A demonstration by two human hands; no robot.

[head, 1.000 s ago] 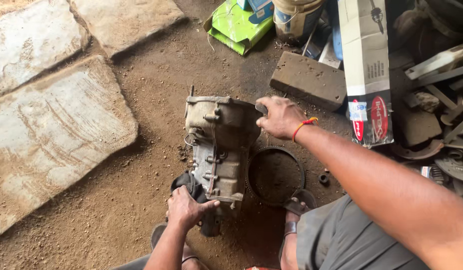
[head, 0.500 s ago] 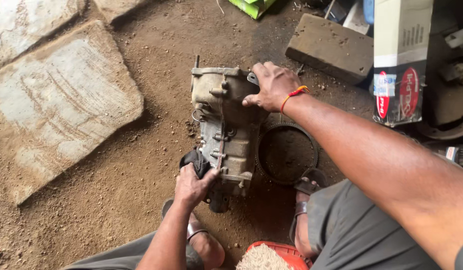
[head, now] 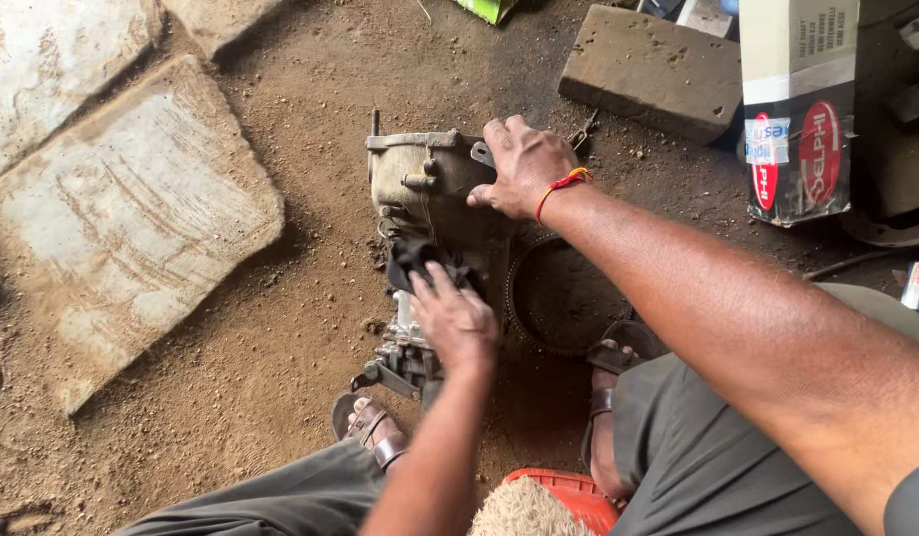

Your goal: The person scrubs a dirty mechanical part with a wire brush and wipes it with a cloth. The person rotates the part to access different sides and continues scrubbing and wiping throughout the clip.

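Dirt floor (head: 231, 377) carries a grimy metal engine casing (head: 425, 189), standing upright in the middle of the head view. The right hand (head: 524, 164) rests on the casing's far top edge, fingers curled over the rim, steadying it. The left hand (head: 455, 318) presses a dark rag (head: 420, 260) against the casing's near face, fingers together on the cloth. A toothed ring (head: 559, 298) lies just right of the casing; flat stone slabs (head: 122, 218) lie to the left. Wiping looks to be the step in hand; further strokes call for that firm top grip.
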